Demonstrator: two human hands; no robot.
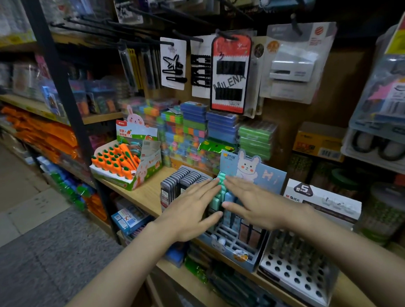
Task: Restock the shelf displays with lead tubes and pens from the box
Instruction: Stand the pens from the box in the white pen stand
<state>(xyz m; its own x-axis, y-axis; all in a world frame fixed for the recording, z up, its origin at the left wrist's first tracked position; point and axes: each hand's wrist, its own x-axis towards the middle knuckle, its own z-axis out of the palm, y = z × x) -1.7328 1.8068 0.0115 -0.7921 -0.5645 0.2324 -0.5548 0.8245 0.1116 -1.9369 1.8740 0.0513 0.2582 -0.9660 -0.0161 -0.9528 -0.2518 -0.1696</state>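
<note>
A blue rabbit-card display box (237, 251) with slotted rows stands at the shelf's front edge and holds mint and blue flat tubes (220, 194) in its back rows. My left hand (189, 211) lies flat with straight fingers on the left side of those tubes. My right hand (256, 204) lies flat on the right side, fingers straight and pointing left. Both hands hold nothing. Left of the box stands a tray of grey lead-tube packs (181, 179). Right of it, a white pen display (297, 271) has round holes, with dark pens in its back rows.
A carrot-pen display box (126, 163) sits on the wooden shelf (143, 194) at left. Stacks of coloured erasers (191, 133) stand behind. Hair-clip cards (231, 74) hang on hooks above. A black shelf post (81, 139) stands at left, with floor tiles beyond.
</note>
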